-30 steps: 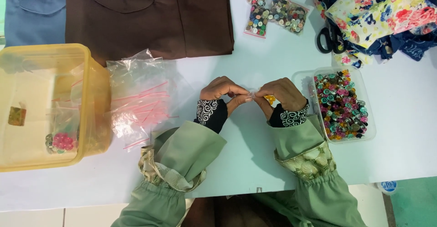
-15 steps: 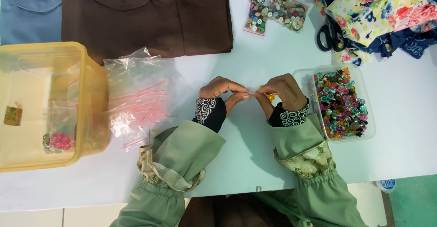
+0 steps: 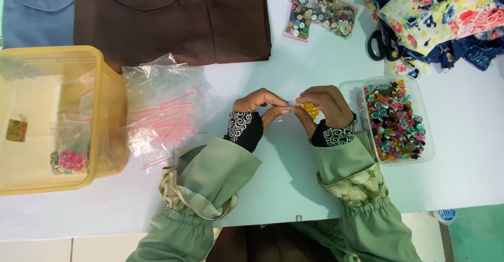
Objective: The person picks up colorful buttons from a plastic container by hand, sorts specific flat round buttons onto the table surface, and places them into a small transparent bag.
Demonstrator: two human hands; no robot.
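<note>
Both hands meet over the white counter (image 3: 294,178), just left of a clear tray of mixed coloured buttons (image 3: 395,119). The left hand (image 3: 258,103) has its fingers (image 3: 277,111) pinched narrow on the edge of a small clear bag (image 3: 294,106). The right hand (image 3: 324,104) curls closed on the bag's other side, holding yellow beads (image 3: 311,109) against it. A heap of empty clear bags with pink strips (image 3: 163,109) lies near the left hand, beside a yellow tub (image 3: 107,104).

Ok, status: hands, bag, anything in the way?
Left hand and right hand together pinch small clear bag with yellow beads. Bead tray beside right hand. Nothing in the way.
</note>
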